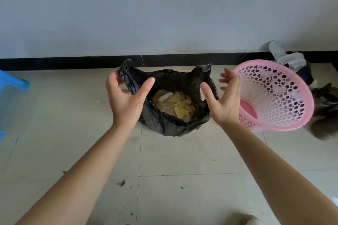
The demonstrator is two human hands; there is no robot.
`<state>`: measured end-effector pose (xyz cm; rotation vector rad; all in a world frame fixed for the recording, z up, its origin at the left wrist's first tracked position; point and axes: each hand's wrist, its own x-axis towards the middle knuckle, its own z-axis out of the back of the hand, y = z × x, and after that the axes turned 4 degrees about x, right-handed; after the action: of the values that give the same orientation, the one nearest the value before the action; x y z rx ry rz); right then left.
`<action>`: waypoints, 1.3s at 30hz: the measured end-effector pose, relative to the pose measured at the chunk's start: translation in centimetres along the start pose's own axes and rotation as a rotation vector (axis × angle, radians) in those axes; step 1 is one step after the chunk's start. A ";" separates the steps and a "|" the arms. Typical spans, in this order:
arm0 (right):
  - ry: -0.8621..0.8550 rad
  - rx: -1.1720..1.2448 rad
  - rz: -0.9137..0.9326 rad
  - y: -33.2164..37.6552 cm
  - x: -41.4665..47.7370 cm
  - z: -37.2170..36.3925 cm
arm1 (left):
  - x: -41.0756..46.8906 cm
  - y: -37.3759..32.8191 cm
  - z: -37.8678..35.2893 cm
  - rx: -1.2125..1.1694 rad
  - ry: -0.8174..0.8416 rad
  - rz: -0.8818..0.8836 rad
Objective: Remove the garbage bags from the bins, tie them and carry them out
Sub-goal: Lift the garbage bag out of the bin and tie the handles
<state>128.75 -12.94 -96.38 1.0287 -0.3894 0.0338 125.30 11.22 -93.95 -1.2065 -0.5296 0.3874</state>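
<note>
Along the wall runs a black baseboard [73,63], and the pale tiled floor [182,160] in front of it carries dark crumbs of dirt [121,182]. At the far left stands a blue plastic stool [11,86], well apart from our work. At the far right, against the wall, lies a heap of dark bags [323,100] with a clear plastic bottle [285,56] on top. Just in front of that heap the pink perforated bin [274,95] lies tipped on its side, its mouth turned toward us so that we see its solid pink bottom. The black garbage bag [164,126] sits on the floor between our hands, out of the bin and near the baseboard, its mouth wide open and its two handles standing up. Inside it lie yellow scraps [175,104] and a small white piece [165,96]. Our left hand [126,97] is spread, thumb out and fingers loosely bent beside the left handle; we cannot tell whether they touch it. Our right hand [223,100] is spread too, hovering by the right handle, just beside the bin's rim and holding nothing.
</note>
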 end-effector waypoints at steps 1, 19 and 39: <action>-0.006 -0.012 0.034 -1.1 -0.7 -0.6 | -0.3 1.5 -0.3 0.039 0.016 -0.032; 0.077 0.369 0.209 -3.3 -4.2 -4.2 | 3.8 8.5 -5.1 0.069 0.097 -0.078; 0.422 0.116 -0.197 -3.0 1.7 -8.1 | 3.2 6.4 -0.6 -0.408 0.155 0.178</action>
<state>133.34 -7.95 -101.98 1.1386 0.0996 0.0956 128.21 14.52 -99.57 -1.6709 -0.3772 0.3411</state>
